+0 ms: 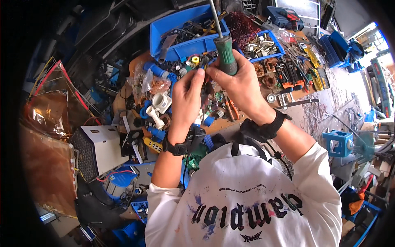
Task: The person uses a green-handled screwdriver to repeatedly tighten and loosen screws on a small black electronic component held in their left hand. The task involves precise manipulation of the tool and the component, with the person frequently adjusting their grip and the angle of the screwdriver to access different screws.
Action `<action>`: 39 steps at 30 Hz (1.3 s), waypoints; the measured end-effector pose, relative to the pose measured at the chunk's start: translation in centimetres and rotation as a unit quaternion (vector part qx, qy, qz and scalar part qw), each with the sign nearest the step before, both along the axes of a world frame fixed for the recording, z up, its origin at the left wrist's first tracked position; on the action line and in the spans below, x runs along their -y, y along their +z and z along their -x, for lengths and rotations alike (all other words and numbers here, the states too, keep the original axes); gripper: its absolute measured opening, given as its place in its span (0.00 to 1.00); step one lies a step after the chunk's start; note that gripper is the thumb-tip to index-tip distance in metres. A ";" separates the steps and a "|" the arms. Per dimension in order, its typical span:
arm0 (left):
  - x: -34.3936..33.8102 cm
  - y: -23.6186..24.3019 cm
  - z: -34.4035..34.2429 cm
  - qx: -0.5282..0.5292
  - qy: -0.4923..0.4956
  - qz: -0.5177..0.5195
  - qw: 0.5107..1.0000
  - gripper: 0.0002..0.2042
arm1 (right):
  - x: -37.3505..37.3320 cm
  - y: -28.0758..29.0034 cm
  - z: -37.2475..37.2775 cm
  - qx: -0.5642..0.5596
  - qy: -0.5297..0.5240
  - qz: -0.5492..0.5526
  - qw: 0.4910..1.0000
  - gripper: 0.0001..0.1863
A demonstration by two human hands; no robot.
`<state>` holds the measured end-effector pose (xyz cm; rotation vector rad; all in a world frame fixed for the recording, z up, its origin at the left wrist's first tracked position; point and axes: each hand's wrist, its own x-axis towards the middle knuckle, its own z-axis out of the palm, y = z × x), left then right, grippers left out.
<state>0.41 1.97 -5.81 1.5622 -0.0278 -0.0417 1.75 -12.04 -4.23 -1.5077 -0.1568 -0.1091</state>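
My right hand is closed round the green handle of a screwdriver, whose metal shaft points up and away from me. The thumb and fingertips of that hand meet my left hand above the cluttered table. The left hand is closed in a pinch, thumb against the fingers. Something small and dark seems to sit between the two hands' fingertips, but the fingers cover most of it. Below the hands lie orange-handled pliers, and white plastic pipe fittings are left of my left wrist.
Beyond my hands stand a blue bin of tools and a blue tray of metal parts. Pliers and hex keys lie to the right. A yellow power strip and a white box-shaped device are at the left.
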 end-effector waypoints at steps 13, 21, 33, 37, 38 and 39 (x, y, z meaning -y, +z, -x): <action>-2.7 -3.2 -0.7 0.027 0.034 0.021 0.999 0.18 | -2.8 -2.7 -1.0 -0.040 0.033 -0.016 0.999 0.08; -3.7 -4.7 -0.8 -0.010 0.029 0.024 0.999 0.17 | -3.3 -3.4 -1.0 -0.040 0.031 -0.004 0.999 0.08; -3.6 -3.0 0.2 -0.033 0.007 0.056 0.998 0.18 | -2.6 -2.7 -0.6 -0.022 0.048 0.037 0.998 0.10; -4.2 -3.4 0.4 -0.046 -0.042 0.092 0.994 0.16 | -2.4 -2.4 -0.4 -0.008 0.051 0.046 0.998 0.10; -4.1 -2.6 0.5 -0.062 -0.069 0.128 0.987 0.15 | -2.4 -2.5 -0.5 0.002 0.045 0.045 0.998 0.10; -3.9 -2.1 0.5 -0.034 -0.091 0.125 0.987 0.12 | -2.5 -2.7 -0.5 0.012 0.041 0.044 0.998 0.10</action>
